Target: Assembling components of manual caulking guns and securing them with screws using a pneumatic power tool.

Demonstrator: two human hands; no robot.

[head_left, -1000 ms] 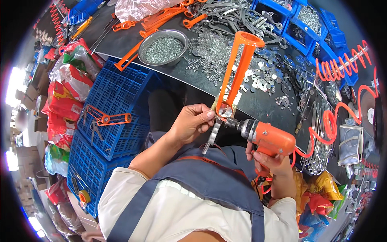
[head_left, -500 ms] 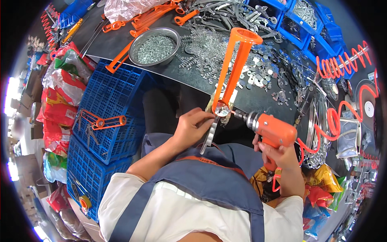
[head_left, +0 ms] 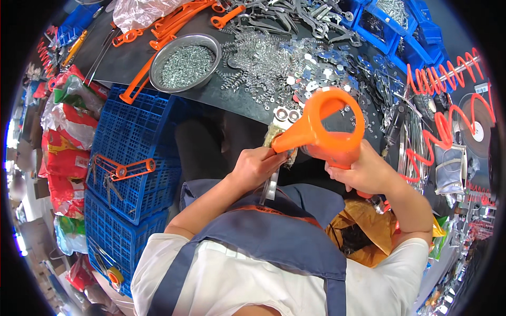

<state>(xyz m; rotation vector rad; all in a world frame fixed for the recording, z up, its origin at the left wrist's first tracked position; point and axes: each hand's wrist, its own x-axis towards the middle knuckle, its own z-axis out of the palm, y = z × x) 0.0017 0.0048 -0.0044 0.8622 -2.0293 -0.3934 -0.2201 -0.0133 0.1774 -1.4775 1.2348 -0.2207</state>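
An orange frame with a large ring end tilts up toward me, its narrow end beside the fingers of my left hand. Those fingers are closed on this narrow end, and a flat metal lever extends from it toward my apron. My right hand is wrapped round an orange power drill, largely covered by the ring and the hand; its tip is hidden. Just beyond the narrow end is a pale block with two round openings at the bench edge.
A steel bowl of small metal parts stands on the bench, with loose springs and discs beside it. Blue bins are at the back right. Red coiled hose hangs at right. Blue crates stand at left; a yellow bag lies below right.
The frame's ring end has swung down to the right and toward me. The drill has shifted left, partly behind the ring. My left hand keeps hold of the narrow end.
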